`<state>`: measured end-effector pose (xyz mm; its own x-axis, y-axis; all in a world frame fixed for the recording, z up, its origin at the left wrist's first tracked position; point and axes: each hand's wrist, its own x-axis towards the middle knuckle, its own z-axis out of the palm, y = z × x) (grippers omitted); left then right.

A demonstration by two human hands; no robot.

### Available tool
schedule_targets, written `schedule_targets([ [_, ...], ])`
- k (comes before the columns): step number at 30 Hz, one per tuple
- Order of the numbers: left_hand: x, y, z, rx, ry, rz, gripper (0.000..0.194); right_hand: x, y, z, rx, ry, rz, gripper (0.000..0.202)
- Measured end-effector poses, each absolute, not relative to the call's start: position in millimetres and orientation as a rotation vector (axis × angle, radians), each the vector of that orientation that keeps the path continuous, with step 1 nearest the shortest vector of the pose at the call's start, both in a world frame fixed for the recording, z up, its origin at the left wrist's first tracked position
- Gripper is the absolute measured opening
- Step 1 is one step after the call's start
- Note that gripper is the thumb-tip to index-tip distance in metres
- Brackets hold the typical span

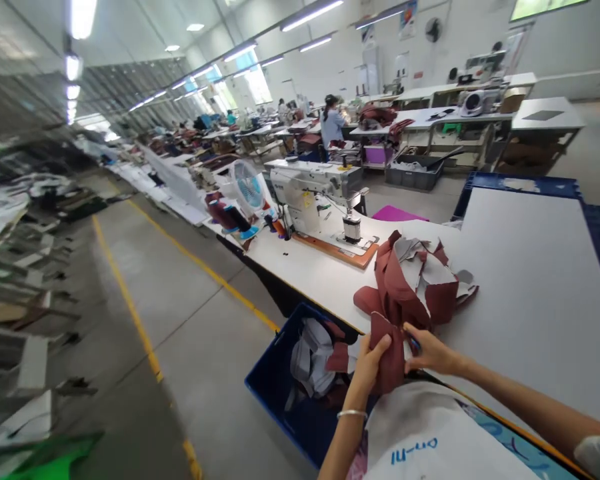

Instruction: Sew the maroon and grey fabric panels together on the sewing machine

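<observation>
My left hand (369,363) is closed on a reddish-brown fabric piece (391,357), thumb on its face, at the table's front edge. At the piece's right edge, my right hand (434,351) is closed around a small dark tool with a blue part (414,343); its kind is too small to make out. Behind both hands lies a heap of reddish-brown pieces with pale grey backing (437,303), which seems joined to the held piece. Below left, a blue bin (280,393) holds more grey and reddish-brown pieces (317,357).
A sewing machine (305,193) stands on the white table (535,287) beyond the heap. Thread cones (237,220) and a small fan (249,185) are to its left. A yellow-lined aisle (200,320) runs left. Farther back, a person (331,123) works among tables.
</observation>
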<state>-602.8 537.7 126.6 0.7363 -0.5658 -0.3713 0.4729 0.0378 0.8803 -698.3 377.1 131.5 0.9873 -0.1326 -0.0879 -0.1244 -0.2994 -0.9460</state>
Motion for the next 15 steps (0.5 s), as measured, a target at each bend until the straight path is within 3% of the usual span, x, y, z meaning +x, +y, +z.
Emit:
schedule_targets([
  [8,-645,465,231,1.075,-0.165,-0.834,0.046,-775,415,168,-2.13,0.373,-0.873,0.042],
  [11,-673,424,251,1.04,-0.22,-0.896,0.048,-800,403,195,-2.28,0.431,-1.185,0.035],
  [15,-712,363,259,1.044,-0.323,-0.903,0.05,-826,376,207,-2.285,0.604,-1.309,0.034],
])
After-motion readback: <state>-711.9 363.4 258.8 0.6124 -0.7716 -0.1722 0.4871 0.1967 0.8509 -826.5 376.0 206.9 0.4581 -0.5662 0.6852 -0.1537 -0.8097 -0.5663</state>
